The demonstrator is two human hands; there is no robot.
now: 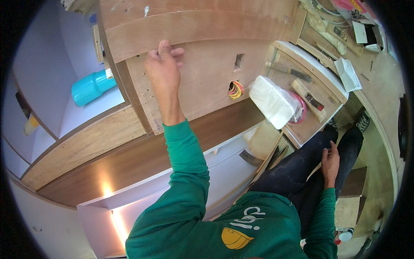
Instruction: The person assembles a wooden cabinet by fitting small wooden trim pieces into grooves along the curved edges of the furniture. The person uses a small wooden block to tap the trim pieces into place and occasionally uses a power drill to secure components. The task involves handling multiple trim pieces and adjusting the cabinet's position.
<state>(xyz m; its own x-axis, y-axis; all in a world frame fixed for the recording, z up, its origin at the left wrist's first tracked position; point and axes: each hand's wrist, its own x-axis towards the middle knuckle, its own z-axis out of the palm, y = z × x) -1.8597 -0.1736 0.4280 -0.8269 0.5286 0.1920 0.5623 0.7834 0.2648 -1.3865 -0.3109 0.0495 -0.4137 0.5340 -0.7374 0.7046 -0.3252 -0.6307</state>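
My left hand (164, 64) is raised at the lower edge of a thin plywood panel (194, 29), thumb on its face and fingers curled at the edge. Behind and below it lies a plywood back board (198, 73) with a rectangular slot and a round hole, from which red and yellow wires (236, 90) stick out. Down by my thigh hangs my right hand (330, 166), fingers loosely stretched and nothing in them.
On a small wooden shelf to the right stand a white plastic container (274, 101), a chisel (288, 71) and a wooden-handled hammer (309, 99). A turquoise bottle (92, 87) lies in the white cabinet at left. Below runs a brown ledge (142, 151) above a lit recess.
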